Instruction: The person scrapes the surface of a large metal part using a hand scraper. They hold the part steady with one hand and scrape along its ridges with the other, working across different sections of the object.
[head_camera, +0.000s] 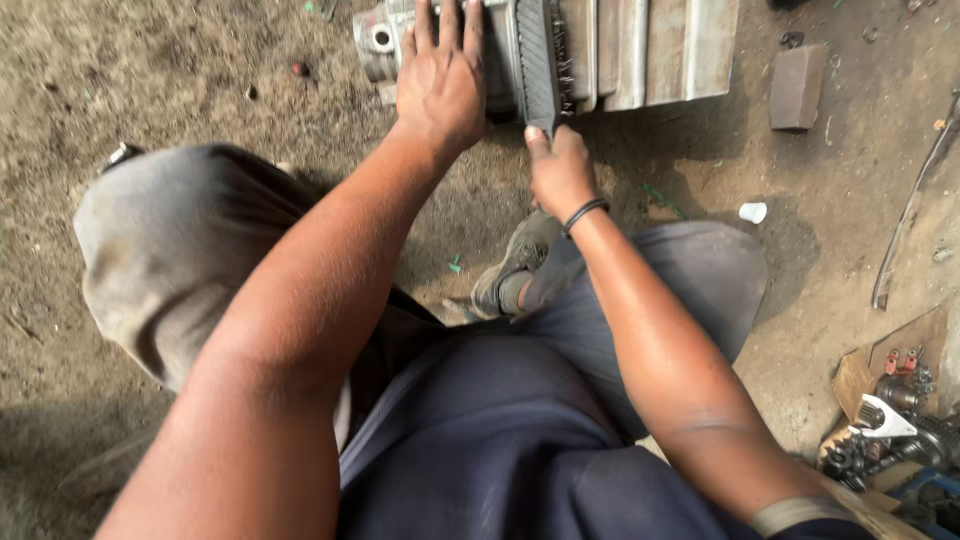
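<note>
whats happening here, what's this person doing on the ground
A person is crouched on a dirt floor over a grey metal part with ribbed panels. The left hand lies flat on top of the part, fingers spread. The right hand grips the handle end of a dark wire brush, whose bristles lie against the metal. A brick and a small white cup sit on the dirt to the right, with tools and greasy parts at the lower right.

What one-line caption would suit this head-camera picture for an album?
Left hand flat on a ribbed metal part, right hand gripping a wire brush against it.
</note>
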